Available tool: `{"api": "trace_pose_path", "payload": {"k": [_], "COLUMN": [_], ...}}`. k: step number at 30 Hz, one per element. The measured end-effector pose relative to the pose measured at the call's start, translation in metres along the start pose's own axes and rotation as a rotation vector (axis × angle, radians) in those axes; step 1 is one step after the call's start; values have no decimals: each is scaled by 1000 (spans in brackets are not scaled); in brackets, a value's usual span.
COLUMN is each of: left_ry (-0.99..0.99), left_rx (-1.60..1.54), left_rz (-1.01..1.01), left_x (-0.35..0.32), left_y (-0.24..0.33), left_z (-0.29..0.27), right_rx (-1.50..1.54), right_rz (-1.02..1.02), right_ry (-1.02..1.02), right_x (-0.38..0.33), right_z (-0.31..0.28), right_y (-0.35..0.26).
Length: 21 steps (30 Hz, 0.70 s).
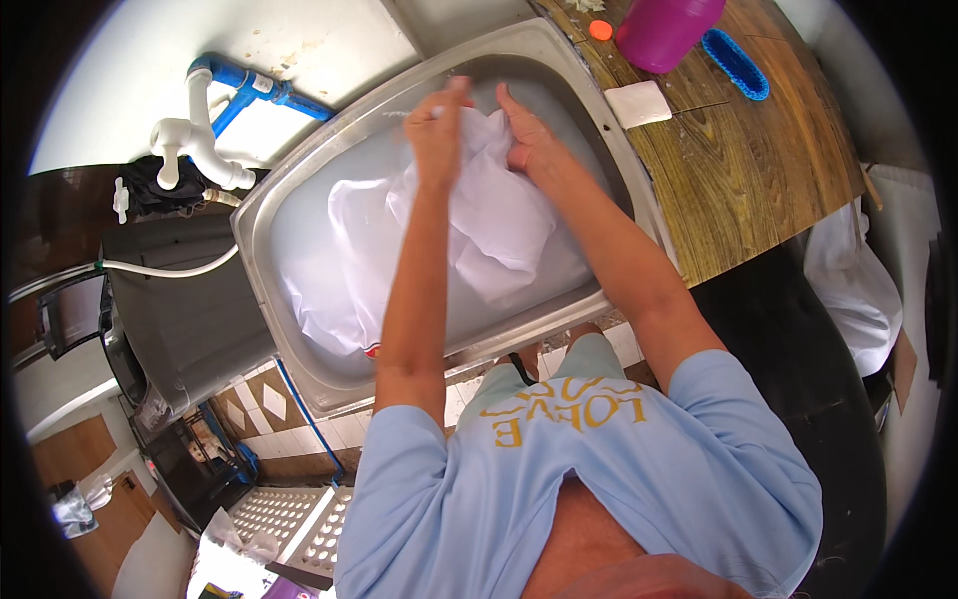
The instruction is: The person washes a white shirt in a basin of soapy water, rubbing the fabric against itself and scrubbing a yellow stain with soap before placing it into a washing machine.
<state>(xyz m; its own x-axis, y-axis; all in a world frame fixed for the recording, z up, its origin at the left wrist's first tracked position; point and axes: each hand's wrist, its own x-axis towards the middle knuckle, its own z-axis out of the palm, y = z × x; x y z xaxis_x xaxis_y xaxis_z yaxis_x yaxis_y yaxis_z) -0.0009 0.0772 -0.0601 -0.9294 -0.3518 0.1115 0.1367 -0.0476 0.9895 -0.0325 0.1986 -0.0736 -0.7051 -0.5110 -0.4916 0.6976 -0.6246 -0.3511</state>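
A wet white cloth point(489, 220) lies in a metal sink basin point(261, 290) filled with cloudy water. Its upper end is raised at the far side of the basin, between my two hands. My left hand point(436, 135) is closed on that end, slightly blurred by motion. Close to its right, my right hand point(531, 138) grips the same cloth, with the fingers partly hidden by the fabric. The rest of the cloth spreads toward the near left of the basin, partly under water and partly behind my left forearm. A small red spot shows at its near edge.
Right of the basin, a wooden counter point(758, 170) holds a purple container point(667, 30), an orange cap point(600, 30), a blue brush point(735, 64) and a whitish block point(639, 104). A white tap point(185, 140) on blue pipe and a dark grey appliance point(190, 299) stand at the left.
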Motion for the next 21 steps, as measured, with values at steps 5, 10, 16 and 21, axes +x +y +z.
{"api": "trace_pose_path", "payload": {"k": [5,10,16,21], "left_ry": [-18,42,32,138], "left_rx": [575,504,688,620], "left_rz": [639,141,608,322], "left_x": [-29,17,5,18], "left_y": [-10,-9,-22,-18], "left_z": [67,25,42,21], "right_rx": [100,-46,189,-129], "right_rz": [-15,-77,55,-47], "right_ry": [-580,131,-720,322], "right_x": [19,-6,9,-15], "right_z": [-47,16,-27,24], "right_y": [7,22,5,20]}}
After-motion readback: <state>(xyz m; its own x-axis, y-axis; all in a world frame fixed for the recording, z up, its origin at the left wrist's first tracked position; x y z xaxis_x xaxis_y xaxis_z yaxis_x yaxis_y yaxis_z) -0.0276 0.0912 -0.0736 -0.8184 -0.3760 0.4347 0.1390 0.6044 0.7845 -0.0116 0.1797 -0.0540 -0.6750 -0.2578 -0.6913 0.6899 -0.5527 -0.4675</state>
